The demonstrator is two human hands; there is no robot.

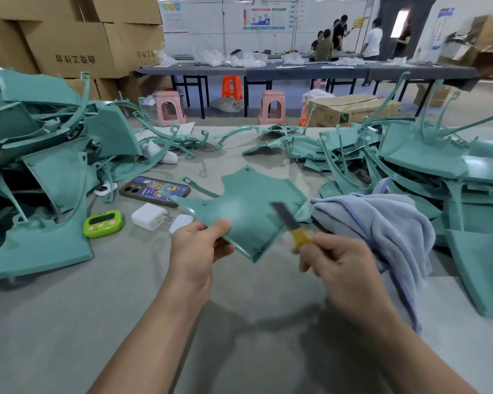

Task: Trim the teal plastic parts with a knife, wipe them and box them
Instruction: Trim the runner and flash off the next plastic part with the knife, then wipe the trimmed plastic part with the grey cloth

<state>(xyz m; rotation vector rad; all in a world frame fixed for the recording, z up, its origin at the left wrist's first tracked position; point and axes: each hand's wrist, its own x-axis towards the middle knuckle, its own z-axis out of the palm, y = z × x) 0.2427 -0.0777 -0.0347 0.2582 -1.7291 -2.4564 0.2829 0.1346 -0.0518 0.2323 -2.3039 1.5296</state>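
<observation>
My left hand point(197, 248) pinches the near left edge of a flat teal plastic panel point(248, 200) and holds it tilted above the table. My right hand point(336, 260) grips a yellow-handled knife point(292, 226); its dark blade is blurred and lies over the panel's right edge. A light blue towel point(382, 223) lies crumpled just right of the panel. Heaps of teal parts rise at the left point(46, 166) and at the right point(439, 172).
A phone point(154, 190), a white charger point(148, 216), a green timer point(103, 224) and a small white case point(180, 222) lie left of the panel. Cardboard boxes point(77, 41) stack up at the back left. Stools, long tables and several people stand behind.
</observation>
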